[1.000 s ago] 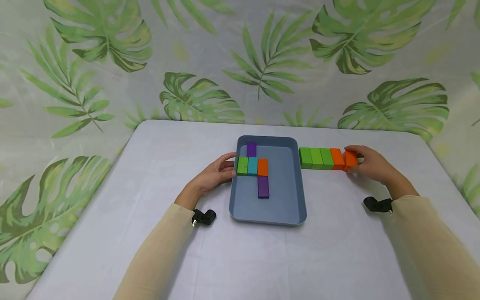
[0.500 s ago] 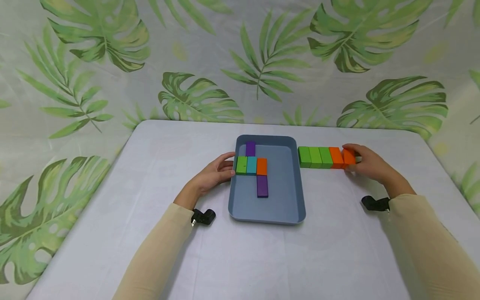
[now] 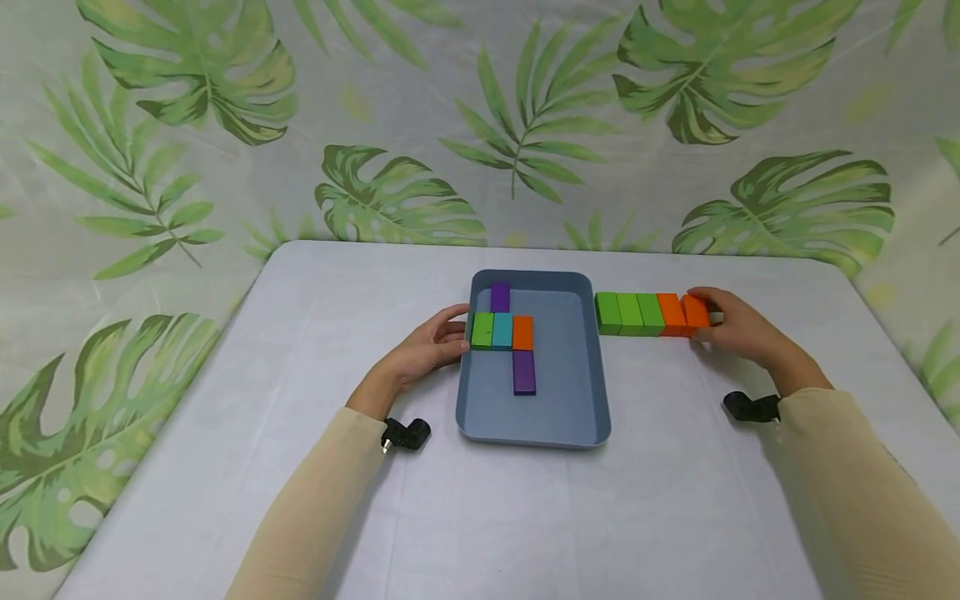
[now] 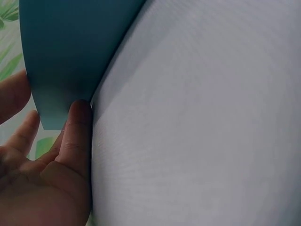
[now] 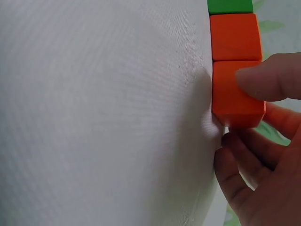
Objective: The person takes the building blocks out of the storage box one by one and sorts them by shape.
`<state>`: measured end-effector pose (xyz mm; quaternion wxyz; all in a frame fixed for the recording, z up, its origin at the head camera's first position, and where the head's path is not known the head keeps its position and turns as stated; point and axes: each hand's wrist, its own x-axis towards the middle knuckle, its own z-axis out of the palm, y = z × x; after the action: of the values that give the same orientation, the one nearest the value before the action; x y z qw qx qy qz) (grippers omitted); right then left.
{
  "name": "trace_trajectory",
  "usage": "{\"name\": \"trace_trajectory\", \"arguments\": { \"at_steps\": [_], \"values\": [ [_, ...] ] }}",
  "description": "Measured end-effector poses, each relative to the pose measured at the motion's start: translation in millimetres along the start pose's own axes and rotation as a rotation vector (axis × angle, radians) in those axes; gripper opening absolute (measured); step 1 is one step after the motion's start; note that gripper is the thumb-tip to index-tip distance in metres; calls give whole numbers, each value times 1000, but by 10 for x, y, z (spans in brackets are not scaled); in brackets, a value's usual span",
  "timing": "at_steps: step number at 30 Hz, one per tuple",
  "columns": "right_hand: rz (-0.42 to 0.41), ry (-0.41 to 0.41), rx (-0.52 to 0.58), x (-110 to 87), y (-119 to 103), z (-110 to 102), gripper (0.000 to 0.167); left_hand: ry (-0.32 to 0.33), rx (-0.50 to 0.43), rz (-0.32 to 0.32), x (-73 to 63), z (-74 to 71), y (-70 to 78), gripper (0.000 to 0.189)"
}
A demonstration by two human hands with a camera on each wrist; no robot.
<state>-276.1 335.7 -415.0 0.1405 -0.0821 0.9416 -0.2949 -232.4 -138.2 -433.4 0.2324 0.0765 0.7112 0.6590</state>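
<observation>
Has edged the end orange block point(image 3: 695, 312) slightly closer to the row over the last second with the right hand point(image 3: 737, 325), narrowing the small gap on its left side. Meets the neighbouring orange block point(image 3: 671, 314) in the right wrist view, though looks slightly askew from above. Pinches the end orange block now between thumb and forefinger, with the thumb on the near side, the forefinger on the far side and the remaining fingers bent beside the end. Beyond the pinching fingers, to the left and in line: the neighbouring orange block, then three green blocks point(image 3: 629, 314), ending just beside the right wall of the tray point(image 3: 570, 367); cannot tell whether touching it. Rests the left hand point(image 3: 420, 354) against the outer left wall as before, with fingers slightly spread and touching rather than gripping. Just right of those left fingers, inside the tray: a single green block point(image 3: 482, 331), a teal block point(image 3: 502, 331) and a third orange block point(image 3: 522, 332) side by side, with the far purple block point(image 3: 500, 297) beyond the teal and the near purple block point(image 3: 524, 372) below the orange, arrangement unaltered. Probably amounts to a small straightening of the row on the worktop point(image 3: 540, 517), without advancing the layout in the tray.
</observation>
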Motion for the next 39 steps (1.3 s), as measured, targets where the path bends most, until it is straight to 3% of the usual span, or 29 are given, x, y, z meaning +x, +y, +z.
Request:
{"name": "trace_trajectory", "arguments": {
  "at_steps": [29,36,39],
  "values": [
    [9,-17,-40,-9,-37,20,77,-8,-5,25,23,-16,-32,70],
    [26,-34,50,-12,-12,-41,87,-2,-9,16,23,-19,-33,70],
    [35,11,82,-49,-11,-109,85,-9,-10,18,23,-20,-35,70]
  ]
}}
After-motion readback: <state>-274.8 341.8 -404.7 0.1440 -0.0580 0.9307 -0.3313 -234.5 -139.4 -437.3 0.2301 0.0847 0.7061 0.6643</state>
